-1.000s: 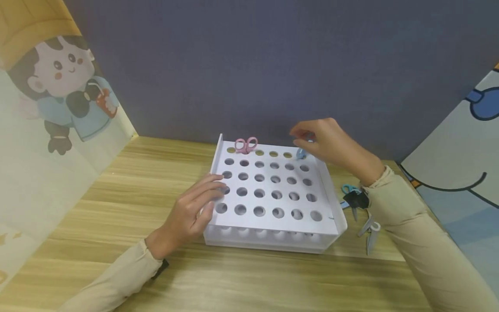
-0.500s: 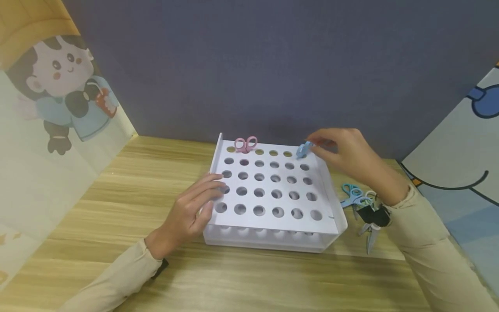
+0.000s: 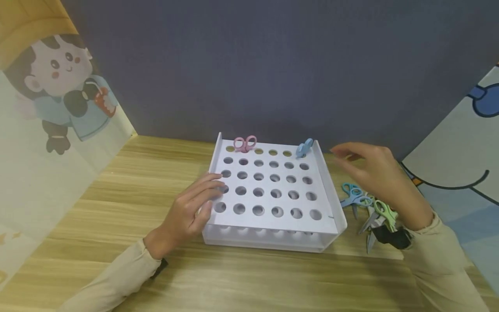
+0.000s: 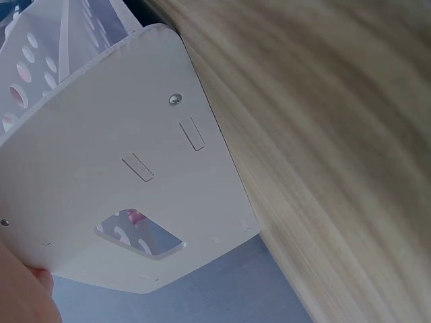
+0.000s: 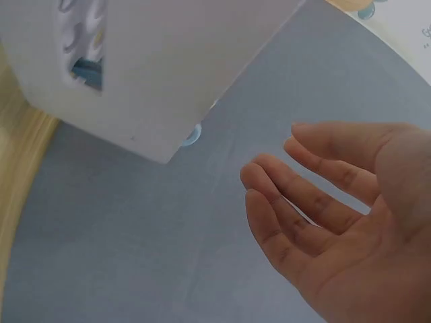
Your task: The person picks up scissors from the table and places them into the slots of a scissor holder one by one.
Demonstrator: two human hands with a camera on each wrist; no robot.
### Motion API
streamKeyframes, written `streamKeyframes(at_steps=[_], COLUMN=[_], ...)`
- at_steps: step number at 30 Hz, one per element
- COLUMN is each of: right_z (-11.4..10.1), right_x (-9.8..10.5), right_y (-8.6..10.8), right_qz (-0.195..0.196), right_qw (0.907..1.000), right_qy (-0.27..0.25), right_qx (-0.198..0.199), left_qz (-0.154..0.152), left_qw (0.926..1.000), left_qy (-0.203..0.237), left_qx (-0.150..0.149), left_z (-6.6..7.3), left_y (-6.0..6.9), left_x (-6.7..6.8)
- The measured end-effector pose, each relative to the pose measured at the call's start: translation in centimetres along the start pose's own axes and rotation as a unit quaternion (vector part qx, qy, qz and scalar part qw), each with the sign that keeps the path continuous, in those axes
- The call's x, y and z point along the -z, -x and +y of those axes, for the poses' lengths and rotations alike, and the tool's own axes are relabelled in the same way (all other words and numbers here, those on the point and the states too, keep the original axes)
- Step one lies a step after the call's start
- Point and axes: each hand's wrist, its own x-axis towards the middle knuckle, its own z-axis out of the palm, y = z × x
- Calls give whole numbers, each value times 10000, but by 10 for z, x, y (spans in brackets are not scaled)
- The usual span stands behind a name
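While the left hand point(image 3: 185, 210) rests relaxed on the left edge of the white rack point(image 3: 267, 222), the right hand point(image 3: 372, 167) is released, fingers loosely bent, near the rack's far right corner. Blue scissors point(image 3: 302, 150) stand tilted at the far row's rightmost hole; pink scissors point(image 3: 244, 146) stand farther left. Loose scissors point(image 3: 356, 198) lie heaped on the wooden table point(image 3: 273, 277), right of the rack.

Place: indoor table nook, exact type undetermined. Evidence: wood-grain table point(image 3: 249, 281) across bottom of frame; plain blue-grey wall point(image 3: 273, 65) at top centre; cartoon figure point(image 3: 64, 89) at upper left; bold-outlined cartoon print point(image 3: 487, 102) at right edge.
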Motion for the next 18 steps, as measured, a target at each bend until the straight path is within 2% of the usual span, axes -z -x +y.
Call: streamKeyframes(at_steps=[5, 10, 18], right_z=[14, 34, 76], right_x=[-1, -10, -29], right_y=[16, 27, 44], right_qz=[-126, -141, -905], right_qw=[9993, 9987, 9927], right_qy=[-119, -109, -31], right_qx=[-319, -476, -798], left_qz=[-23, -18, 0], left_qw=[10000, 9999, 10000], left_qy=[14, 32, 54], left_qx=[55, 93, 24], left_z=[0, 0, 0], left_y=[0, -1, -1], left_x=[0, 0, -1])
